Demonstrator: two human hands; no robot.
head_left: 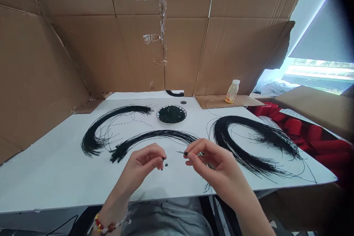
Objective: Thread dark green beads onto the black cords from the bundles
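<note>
My left hand (146,160) is closed in a pinch, with a small dark bead (163,158) at its fingertips. My right hand (211,160) pinches a thin black cord (180,152), whose end points left toward my left hand; a dark bead (186,153) sits on it at the fingertips. A loose bead (166,165) shows on the table just beside my left fingertips. Behind both hands curves a bundle of black cords (157,134) with thick, knobbly ends at its left. Farther back stands a plate (158,117) heaped with dark green beads.
More black cord bundles lie at left (92,132) and right (221,129) on the white table (55,169). A small bottle (232,91) with a white cap stands on cardboard at the back. Cardboard walls (132,51) enclose the back and left. Red items (293,127) fill a box at right.
</note>
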